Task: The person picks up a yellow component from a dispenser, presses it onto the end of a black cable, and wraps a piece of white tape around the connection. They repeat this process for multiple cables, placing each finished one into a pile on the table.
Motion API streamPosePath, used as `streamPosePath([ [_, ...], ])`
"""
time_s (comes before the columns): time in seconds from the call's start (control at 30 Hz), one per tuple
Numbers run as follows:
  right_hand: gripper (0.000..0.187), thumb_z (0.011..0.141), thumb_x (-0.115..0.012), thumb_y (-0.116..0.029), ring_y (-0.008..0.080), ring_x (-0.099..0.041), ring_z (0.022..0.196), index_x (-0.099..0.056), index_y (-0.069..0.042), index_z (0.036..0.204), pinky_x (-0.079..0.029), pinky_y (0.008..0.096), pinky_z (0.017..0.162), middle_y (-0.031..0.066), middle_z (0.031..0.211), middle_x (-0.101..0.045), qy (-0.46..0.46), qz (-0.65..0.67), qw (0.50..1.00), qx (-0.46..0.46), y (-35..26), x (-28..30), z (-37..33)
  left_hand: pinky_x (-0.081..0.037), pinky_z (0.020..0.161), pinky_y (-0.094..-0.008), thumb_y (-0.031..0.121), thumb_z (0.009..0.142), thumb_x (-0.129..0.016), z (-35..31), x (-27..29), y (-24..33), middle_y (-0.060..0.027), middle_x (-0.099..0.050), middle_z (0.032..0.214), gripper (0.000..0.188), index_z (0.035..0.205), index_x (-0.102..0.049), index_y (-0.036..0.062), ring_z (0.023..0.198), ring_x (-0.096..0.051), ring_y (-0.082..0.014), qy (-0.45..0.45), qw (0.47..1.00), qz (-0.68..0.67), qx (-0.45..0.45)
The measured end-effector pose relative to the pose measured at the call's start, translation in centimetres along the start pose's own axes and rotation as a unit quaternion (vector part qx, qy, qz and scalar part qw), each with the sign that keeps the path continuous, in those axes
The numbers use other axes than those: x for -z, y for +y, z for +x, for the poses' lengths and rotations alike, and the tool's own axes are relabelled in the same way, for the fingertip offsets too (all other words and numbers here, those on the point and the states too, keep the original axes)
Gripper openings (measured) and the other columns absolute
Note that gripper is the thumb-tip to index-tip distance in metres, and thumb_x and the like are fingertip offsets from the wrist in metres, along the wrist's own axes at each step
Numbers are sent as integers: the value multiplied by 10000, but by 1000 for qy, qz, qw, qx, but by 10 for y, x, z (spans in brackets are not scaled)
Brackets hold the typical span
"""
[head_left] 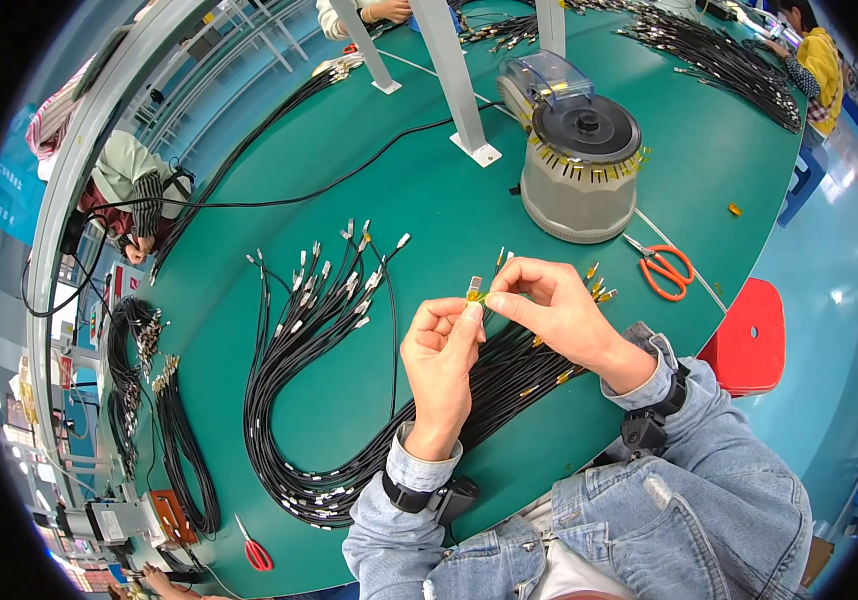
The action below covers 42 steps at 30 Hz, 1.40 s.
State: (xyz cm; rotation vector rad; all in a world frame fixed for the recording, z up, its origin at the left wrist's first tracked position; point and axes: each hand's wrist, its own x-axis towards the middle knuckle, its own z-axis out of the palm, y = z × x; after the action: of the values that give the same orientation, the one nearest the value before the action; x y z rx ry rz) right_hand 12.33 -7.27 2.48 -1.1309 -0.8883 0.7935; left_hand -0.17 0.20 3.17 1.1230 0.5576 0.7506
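Over the middle of the green table [489, 205], my left hand [439, 360] pinches a small silvery cable connector [475, 283] upright between thumb and finger. A bit of yellow tape [475, 297] lies around its lower part. From the right, my right hand [561, 308] closes thumb and forefinger on the tape's edge, its other fingers curled. Below both hands runs a thick bundle of black cables [284, 435], bent in a U. White-tagged ends fan out at its left; ends with yellow tape show by my right hand. The held connector's cable is mostly hidden by my fingers.
Beyond my hands stands a round tape dispenser [574, 205] with yellow strips around its rim. Orange-handled scissors [664, 272] lie to the right, red-handled scissors [255, 552] at the near left. A red stool [749, 338] stands by the table edge. Other people sit around.
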Motion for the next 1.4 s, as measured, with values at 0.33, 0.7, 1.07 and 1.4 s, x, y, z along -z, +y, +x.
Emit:
streamPosePath([
  [0.33, 145, 805, -626, -124, 100, -525, 689, -588, 12, 771, -424, 266, 645, 27, 728, -566, 14, -52, 997, 58, -1, -3, -2, -348, 407, -163, 82, 884, -554, -5, -1, -3, -68, -597, 678, 94, 894, -544, -12, 461, -472, -48, 16, 995, 62, -72],
  [0.7, 96, 780, -630, -39, 113, -486, 676, -558, 13, 743, -391, 252, 610, 49, 737, -535, 23, -135, 983, 121, -8, -7, -5, -394, 470, -162, 55, 875, -561, -2, -1, -10, -57, -597, 720, 101, 929, -523, -20, 554, -506, -47, 23, 992, 73, -96],
  [1.07, 78, 774, -618, -23, 107, -477, 677, -557, 19, 751, -388, 246, 616, 42, 731, -526, 36, -124, 986, 102, -6, -6, -3, -345, 461, -157, 62, 871, -572, -4, -2, -6, -42, -595, 724, 114, 943, -537, -19, 553, -469, -25, 31, 995, 61, -72],
  [1.4, 99, 823, -601, -73, 90, -500, 754, -577, 22, 811, -412, 249, 697, 24, 786, -555, 4, -46, 999, -2, 0, -2, -1, -279, 395, -155, 91, 893, -536, -6, -4, -8, -42, -575, 689, 88, 921, -539, 8, 458, -402, -25, 26, 995, 45, -87],
])
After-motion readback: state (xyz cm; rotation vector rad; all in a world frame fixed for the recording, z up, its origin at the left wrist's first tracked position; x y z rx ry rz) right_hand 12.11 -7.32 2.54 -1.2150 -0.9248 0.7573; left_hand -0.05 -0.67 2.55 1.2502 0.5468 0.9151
